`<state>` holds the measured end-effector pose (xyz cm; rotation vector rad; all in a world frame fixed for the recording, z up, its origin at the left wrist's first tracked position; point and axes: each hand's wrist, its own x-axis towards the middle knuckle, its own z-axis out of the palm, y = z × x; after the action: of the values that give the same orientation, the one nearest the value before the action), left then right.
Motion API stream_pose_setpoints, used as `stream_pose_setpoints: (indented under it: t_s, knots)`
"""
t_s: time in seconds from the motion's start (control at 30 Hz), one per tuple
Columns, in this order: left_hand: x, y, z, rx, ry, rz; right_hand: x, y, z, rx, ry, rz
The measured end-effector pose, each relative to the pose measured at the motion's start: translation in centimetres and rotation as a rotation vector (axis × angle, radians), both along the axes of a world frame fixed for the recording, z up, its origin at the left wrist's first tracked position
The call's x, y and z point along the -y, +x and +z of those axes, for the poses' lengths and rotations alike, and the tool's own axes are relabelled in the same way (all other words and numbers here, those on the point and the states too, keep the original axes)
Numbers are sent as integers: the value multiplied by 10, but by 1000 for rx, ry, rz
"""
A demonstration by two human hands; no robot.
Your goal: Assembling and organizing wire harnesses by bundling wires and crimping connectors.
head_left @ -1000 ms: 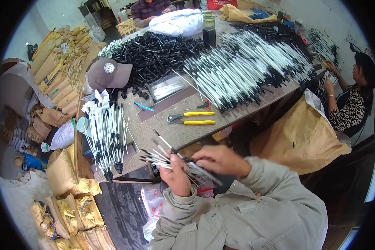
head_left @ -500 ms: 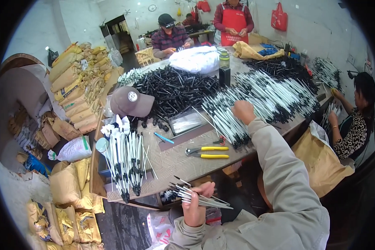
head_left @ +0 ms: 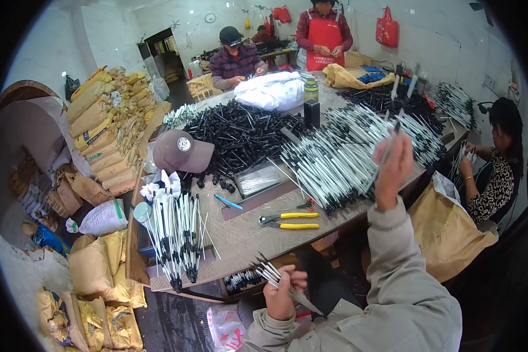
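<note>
My left hand (head_left: 281,293) grips a small bundle of thin white rods with black tips (head_left: 271,276), held low in front of the table edge. My right hand (head_left: 393,166) is raised above the big heap of white rods with black ends (head_left: 340,158) and pinches a few rods (head_left: 402,100) that stick upward. Behind that heap lies a pile of black parts (head_left: 240,132). A finished bunch of rods (head_left: 179,240) rests on the left part of the wooden table (head_left: 246,234).
Yellow-handled pliers (head_left: 290,220), a blue pen (head_left: 227,202), a metal tray (head_left: 258,178) and a brown cap (head_left: 182,152) lie on the table. Three other people work at the far side and right. Stacked sacks (head_left: 108,123) fill the left; a brown bag (head_left: 446,229) hangs at right.
My right hand left the bundle, reached out to the white-rod heap and has now lifted a few rods up from it. My left hand kept holding its bundle.
</note>
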<state>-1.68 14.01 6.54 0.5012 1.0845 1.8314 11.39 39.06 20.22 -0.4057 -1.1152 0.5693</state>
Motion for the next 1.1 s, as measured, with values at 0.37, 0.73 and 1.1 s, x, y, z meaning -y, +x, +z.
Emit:
stream_pose_setpoints:
  t_s: [0.37, 0.73, 1.1]
  knots:
    - [-31, -21, 19, -17, 132, 133, 148, 11, -109, 478, -295, 609]
    - [-23, -1, 20, -181, 108, 281, 163, -24, -134, 615, -426, 879]
    - [16, -18, 49, 101, 246, 299, -80, -62, -108, 1126, -36, 151]
